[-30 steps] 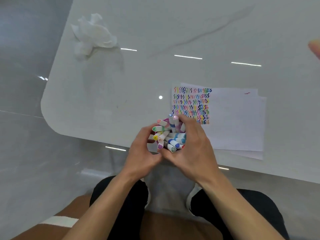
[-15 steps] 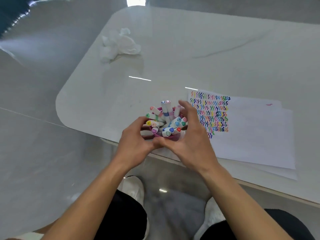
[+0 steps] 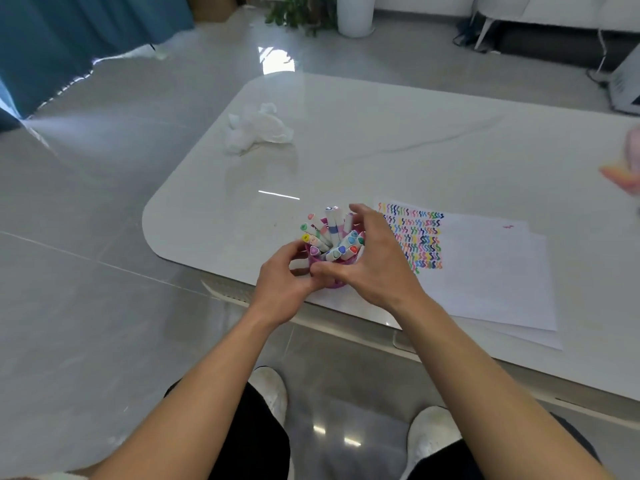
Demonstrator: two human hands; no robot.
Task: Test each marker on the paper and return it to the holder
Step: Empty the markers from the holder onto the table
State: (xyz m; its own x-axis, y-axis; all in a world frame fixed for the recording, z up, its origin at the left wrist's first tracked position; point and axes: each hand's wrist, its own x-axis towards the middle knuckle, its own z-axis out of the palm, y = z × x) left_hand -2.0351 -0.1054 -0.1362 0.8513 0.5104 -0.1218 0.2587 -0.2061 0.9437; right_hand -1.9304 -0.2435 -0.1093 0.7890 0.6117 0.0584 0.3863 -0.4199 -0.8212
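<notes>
While left hand [image 3: 284, 280] and right hand [image 3: 375, 268] clasp the holder [image 3: 333, 284], fingers [image 3: 366, 216] curled round; markers [image 3: 331, 233] between.

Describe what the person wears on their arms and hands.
Both forearms are bare as far as they show, with no sleeve on them. The left hand and right hand have no gloves, and no watch, bracelet or ring shows.

The left hand [image 3: 284, 282] and right hand [image 3: 377, 268] hid most of the holder [image 3: 336, 283]; the right also covered the paper's [image 3: 485, 271] left edge. A blurred pink thing [image 3: 627, 171] was cut off at the right.
</notes>
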